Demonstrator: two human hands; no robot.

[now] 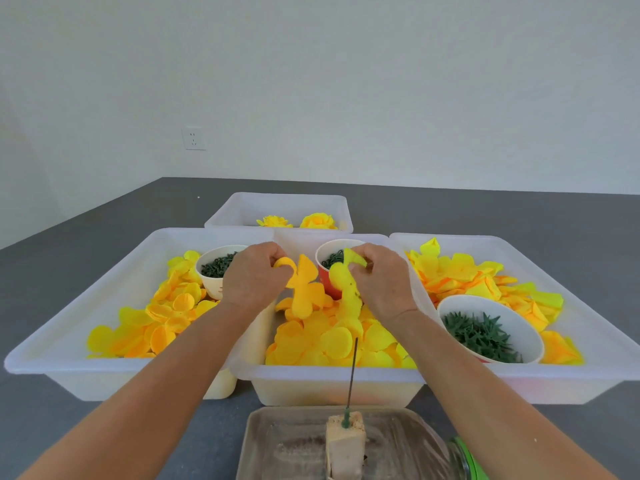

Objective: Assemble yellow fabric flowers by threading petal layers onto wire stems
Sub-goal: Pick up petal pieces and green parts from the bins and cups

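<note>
Left hand [254, 277] pinches an orange-yellow petal layer [304, 289]; right hand [381, 278] pinches a lemon-yellow petal layer [346, 289]. Both are held above the middle tray [332, 379]. The bare wire stem [353, 372] stands upright in a block [346, 441] nearer the person. Risk: limp fabric may fold and miss the wire tip, or a careless push could tilt the stem.

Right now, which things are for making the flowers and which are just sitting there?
For the job: left hand pinching an orange petal layer; right hand pinching a yellow petal layer; wire stem standing in a block; petal piles.
Just sitting there: wall socket; green-lidded jar.
</note>
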